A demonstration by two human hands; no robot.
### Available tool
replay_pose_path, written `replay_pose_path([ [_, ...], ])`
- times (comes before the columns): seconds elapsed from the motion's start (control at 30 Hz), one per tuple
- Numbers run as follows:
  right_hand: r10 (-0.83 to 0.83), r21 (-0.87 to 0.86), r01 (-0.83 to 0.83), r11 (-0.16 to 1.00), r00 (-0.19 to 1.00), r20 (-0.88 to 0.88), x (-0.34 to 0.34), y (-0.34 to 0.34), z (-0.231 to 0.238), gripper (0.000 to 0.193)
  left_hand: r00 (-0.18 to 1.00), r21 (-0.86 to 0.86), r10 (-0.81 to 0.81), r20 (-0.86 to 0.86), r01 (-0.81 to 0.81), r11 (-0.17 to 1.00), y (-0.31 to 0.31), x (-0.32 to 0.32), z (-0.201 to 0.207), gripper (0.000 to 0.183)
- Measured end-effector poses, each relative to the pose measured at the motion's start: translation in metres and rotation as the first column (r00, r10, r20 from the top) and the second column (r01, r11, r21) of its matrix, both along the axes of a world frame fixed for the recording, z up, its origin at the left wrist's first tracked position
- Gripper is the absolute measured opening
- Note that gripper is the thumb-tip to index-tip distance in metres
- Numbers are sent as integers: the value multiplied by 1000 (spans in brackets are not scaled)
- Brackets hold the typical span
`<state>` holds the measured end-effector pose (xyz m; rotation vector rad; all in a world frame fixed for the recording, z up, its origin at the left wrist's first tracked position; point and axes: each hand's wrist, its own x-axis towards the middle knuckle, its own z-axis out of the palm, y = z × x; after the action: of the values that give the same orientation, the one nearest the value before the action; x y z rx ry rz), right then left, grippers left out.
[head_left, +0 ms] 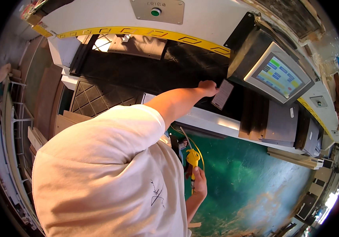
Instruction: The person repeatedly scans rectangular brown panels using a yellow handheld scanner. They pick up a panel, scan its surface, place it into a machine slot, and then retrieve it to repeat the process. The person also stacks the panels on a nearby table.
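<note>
My left hand (208,88) reaches across the black machine bed (138,73), its fingers closed at the left edge of a phone (222,94). The phone's lit face is turned up, over the bed's front edge. Lower down, beside my shirt, my right hand (199,182) is wrapped round a yellow air blow gun (193,158). The gun's thin metal nozzle points up and to the left. A yellow hose (202,152) loops close by it.
A touch-screen panel (278,75) juts out at the right above the bed. Grey and brown boards (282,122) stand at the right end. A wood panel (138,45) lies at the back, under a yellow strip (145,31). Green floor (240,173) spreads below.
</note>
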<state>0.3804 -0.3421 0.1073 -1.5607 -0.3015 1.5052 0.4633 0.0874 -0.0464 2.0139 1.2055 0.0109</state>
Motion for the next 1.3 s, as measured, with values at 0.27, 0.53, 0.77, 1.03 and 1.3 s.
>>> replay_pose_path([
  [0.27, 19, 49, -18, 999, 1000, -17, 15, 1, -25, 45, 942, -98, -331, -56, 324, 941, 6, -7, 19, 54],
  [0.53, 74, 29, -75, 997, 997, 30, 21, 4, -22, 47, 937, -109, -343, -61, 335, 936, 7, -8, 19, 56],
  [0.77, -20, -15, 21, 1000, 999, 32, 12, 5, -13, 46, 937, -97, -339, -84, 331, 939, 1, -6, 18, 53],
  [1.03, -33, -4, 33, 999, 999, -30, 8, -4, -18, 44, 989, -30, -73, -129, 70, 997, -1, 9, -2, 45],
  [1.3, -107, -21, 106, 994, 993, -50, 1, -2, -9, 44, 949, -140, -313, -36, 305, 942, 6, -8, 18, 50],
])
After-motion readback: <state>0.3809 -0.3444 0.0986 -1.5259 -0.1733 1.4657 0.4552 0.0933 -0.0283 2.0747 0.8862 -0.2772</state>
